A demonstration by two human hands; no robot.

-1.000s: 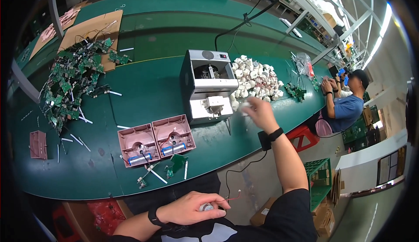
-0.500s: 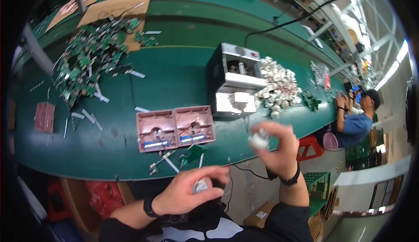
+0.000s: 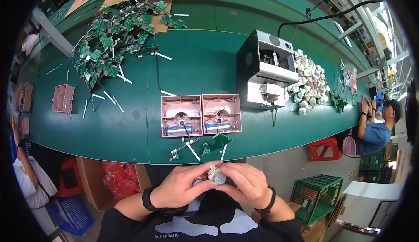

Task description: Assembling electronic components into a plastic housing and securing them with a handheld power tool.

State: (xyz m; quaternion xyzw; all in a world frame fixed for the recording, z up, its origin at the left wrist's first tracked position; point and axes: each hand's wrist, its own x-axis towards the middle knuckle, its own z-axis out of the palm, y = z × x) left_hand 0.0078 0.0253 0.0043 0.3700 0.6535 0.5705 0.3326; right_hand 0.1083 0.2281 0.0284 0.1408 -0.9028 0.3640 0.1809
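Note:
My left hand [image 3: 176, 187] and my right hand [image 3: 248, 183] meet before my chest, at the near edge of the table. Between their fingertips is a small motor [image 3: 219, 179] with a round grey face and a white body with a mounting ear. A second roundish grey-white part [image 3: 197, 181] sits in the curl of my left hand, mostly hidden by the fingers. Just beyond lie two open pink housings [image 3: 181, 106], side by side, each with a blue-wrapped battery cell [image 3: 179, 130] inside. Green circuit boards [image 3: 217, 143] with white strips lie at their near side.
A black and silver bench machine [image 3: 268, 67] stands right of the housings, beside a heap of white motors [image 3: 310, 78]. Many circuit boards [image 3: 109, 37] are piled at far left, near a small pink box [image 3: 63, 99]. A co-worker [image 3: 373, 126] sits at the far right.
My right hand has come left and down from near the machine with its white part, meeting my left hand. Fingers of both hands now close round the motor. The view has shifted too.

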